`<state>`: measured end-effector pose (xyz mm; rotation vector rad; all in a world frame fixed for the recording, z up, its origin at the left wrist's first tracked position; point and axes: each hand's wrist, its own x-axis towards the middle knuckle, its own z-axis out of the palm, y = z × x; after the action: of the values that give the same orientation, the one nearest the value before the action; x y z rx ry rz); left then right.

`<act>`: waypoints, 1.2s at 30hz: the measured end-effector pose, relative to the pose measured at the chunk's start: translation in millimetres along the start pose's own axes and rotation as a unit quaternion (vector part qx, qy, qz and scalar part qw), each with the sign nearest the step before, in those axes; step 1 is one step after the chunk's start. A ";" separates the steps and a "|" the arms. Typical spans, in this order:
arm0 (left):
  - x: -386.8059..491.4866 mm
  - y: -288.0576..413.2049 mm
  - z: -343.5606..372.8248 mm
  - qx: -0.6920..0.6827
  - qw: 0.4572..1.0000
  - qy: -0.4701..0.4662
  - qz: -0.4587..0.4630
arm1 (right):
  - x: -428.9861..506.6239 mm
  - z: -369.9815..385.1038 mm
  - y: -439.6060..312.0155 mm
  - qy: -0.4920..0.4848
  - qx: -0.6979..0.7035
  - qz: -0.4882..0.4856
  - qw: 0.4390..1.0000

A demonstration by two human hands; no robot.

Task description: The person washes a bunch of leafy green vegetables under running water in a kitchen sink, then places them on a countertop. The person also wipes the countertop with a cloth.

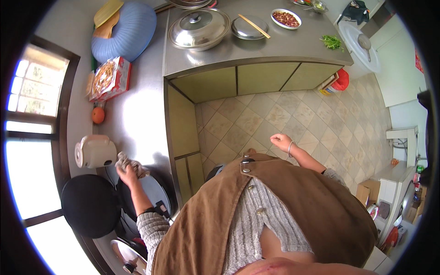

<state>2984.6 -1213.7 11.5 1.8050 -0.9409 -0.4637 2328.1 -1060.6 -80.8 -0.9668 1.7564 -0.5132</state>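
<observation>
My left hand (128,175) grips a crumpled greyish cloth (132,165) over the steel counter, beside a cream-coloured kitchen appliance (99,151). Just below the cloth lies the round black appliance with a grey plate (151,192), and its round black lid or pan (90,206) is at the left. My right hand (282,141) hangs in the air above the tiled floor, fingers curled, with a bracelet on the wrist; whether the fingers are fully closed is unclear. An orange round fruit (98,115) sits behind the cream appliance.
The counter (147,86) turns a corner. On it stand a red-and-white box (118,79), a blue ribbed cover (127,34), a lidded steel pan (199,32), a covered dish with chopsticks (249,29), a bowl of chopped food (286,19) and green herbs (331,42). A red-lined bin (340,80) stands below.
</observation>
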 end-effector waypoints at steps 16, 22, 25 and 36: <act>82.9 4.0 144.2 0.619 0.777 -0.025 -0.108 | 20.4 -35.8 -28.4 0.212 0.255 0.143 0.933; 106.4 59.2 183.5 0.386 0.880 0.082 -0.264 | 58.6 -64.4 -72.6 0.221 0.071 0.090 0.968; 112.3 54.7 189.9 0.422 0.863 0.104 -0.256 | 93.2 -109.6 -94.0 0.235 0.062 0.062 0.968; 60.6 12.3 282.9 0.546 0.836 0.047 -0.003 | 304.1 -374.7 -170.1 0.346 -0.041 -0.062 0.935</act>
<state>2825.5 -1433.3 -90.0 2.8056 -1.2479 0.2636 2000.0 -1441.9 12.5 -1.0322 2.3625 -0.9524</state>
